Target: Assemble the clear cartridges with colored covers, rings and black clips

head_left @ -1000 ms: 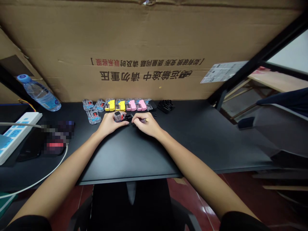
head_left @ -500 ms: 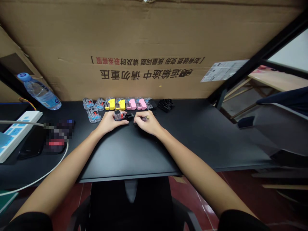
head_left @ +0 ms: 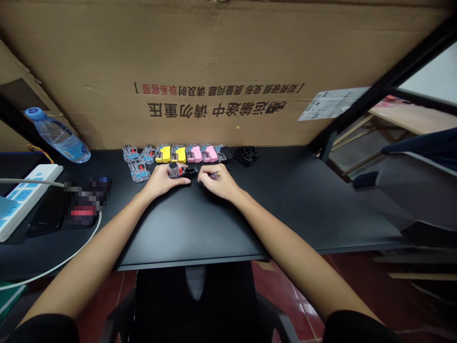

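My left hand (head_left: 162,180) is closed on a small toy gun (head_left: 175,170) of clear plastic with a red piece inside and a black part pointing right. Close to its right, my right hand (head_left: 219,181) has its fingers pinched round a slim pen-like tool (head_left: 215,175), its brassy end showing above the fist. The tool's lower tip is hidden by my fingers. Behind the hands runs a row of similar toy guns, with yellow ones (head_left: 164,154) and pink ones (head_left: 194,154). Several clear toy guns (head_left: 139,171) lie to the left.
Black plastic parts (head_left: 245,156) lie right of the row. A large cardboard sheet (head_left: 228,57) stands along the back of the black table (head_left: 193,228). At left are a water bottle (head_left: 59,136), a white power strip (head_left: 26,197), a dark phone (head_left: 48,214) and a white cable (head_left: 76,252).
Both hands stay in nearly the same place. The tool in my right hand looks slightly turned, and the toy gun in my left hand has barely shifted.
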Action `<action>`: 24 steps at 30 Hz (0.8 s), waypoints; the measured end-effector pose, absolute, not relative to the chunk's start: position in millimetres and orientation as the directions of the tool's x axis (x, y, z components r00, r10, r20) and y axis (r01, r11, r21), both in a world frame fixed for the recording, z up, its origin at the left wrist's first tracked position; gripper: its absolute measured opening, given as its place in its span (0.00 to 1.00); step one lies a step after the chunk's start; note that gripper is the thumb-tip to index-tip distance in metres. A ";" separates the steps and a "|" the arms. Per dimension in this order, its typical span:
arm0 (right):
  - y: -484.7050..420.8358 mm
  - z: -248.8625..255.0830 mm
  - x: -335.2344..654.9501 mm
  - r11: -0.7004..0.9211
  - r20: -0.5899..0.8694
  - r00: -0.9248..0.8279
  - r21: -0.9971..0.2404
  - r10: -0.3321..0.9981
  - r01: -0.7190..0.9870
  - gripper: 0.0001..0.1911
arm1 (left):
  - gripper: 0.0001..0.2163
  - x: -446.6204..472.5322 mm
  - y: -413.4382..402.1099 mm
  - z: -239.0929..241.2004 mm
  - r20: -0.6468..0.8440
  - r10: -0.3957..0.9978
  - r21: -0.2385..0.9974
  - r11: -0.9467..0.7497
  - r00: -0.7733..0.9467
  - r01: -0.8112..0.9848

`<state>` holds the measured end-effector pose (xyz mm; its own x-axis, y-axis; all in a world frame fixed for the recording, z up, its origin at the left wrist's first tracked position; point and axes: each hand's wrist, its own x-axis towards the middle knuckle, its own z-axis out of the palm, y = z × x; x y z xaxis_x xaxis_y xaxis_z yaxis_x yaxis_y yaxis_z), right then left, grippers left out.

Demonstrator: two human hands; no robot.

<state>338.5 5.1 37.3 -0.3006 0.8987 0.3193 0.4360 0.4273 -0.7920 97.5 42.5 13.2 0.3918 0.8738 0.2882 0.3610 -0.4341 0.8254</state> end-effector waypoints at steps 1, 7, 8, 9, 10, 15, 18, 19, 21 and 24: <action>5.2 37.1 338.4 0.426 0.318 -0.301 -0.792 0.899 0.437 0.12 | 0.27 97.4 42.5 13.5 0.292 0.873 0.819 -0.440 0.391 0.369; 4.5 38.2 337.3 0.430 0.324 -0.299 -0.793 0.898 0.432 0.12 | 0.23 99.2 39.6 16.2 0.324 0.864 0.792 -0.471 0.385 0.388; 4.2 38.8 337.1 0.420 0.320 -0.288 -0.801 0.903 0.427 0.12 | 0.23 99.8 38.9 16.7 0.322 0.867 0.794 -0.466 0.380 0.389; 3.8 39.4 336.9 0.405 0.313 -0.273 -0.813 0.910 0.418 0.12 | 0.23 100.3 38.2 17.1 0.320 0.869 0.797 -0.462 0.377 0.389; 3.4 39.8 336.6 0.385 0.301 -0.257 -0.830 0.918 0.403 0.12 | 0.22 100.8 37.7 17.5 0.317 0.871 0.801 -0.457 0.375 0.386; 3.1 37.8 334.8 0.299 0.223 -0.255 -0.901 0.941 0.315 0.12 | 0.23 103.1 36.5 17.9 0.299 0.888 0.841 -0.418 0.350 0.344; 3.6 34.9 333.7 0.281 0.202 -0.272 -0.914 0.941 0.293 0.12 | 0.22 105.9 34.8 17.9 0.271 0.902 0.871 -0.379 0.336 0.314; 3.7 34.2 333.4 0.275 0.196 -0.274 -0.917 0.942 0.290 0.13 | 0.22 106.9 34.1 18.0 0.261 0.904 0.880 -0.367 0.339 0.301; 3.5 33.6 333.0 0.266 0.186 -0.278 -0.920 0.942 0.287 0.13 | 0.22 108.9 32.5 18.3 0.246 0.906 0.896 -0.348 0.344 0.276; 2.8 34.0 332.1 0.276 0.191 -0.284 -0.912 0.940 0.303 0.13 | 0.21 110.5 31.1 18.7 0.238 0.909 0.906 -0.335 0.344 0.259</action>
<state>332.1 2.8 34.0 -0.2838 0.9398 0.1906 0.3026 0.2764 -0.9122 110.5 31.1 18.7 0.3435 0.9085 0.2379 0.2594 -0.3353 0.9057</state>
